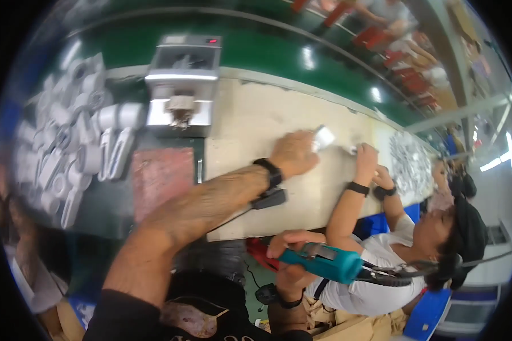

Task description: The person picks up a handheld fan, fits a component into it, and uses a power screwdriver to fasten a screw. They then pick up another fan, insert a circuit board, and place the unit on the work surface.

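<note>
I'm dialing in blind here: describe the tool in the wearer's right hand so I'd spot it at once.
Start at the long pale worktable and drop to its near edge, just beside the seated co-worker in white. There the right hand grips a handheld power tool lying sideways. Its teal body with a black cable end sets it apart from the white plastic parts and the grey machine further up.

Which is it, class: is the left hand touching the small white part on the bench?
Touching: the head view shows the left hand gripping the white part.
</note>
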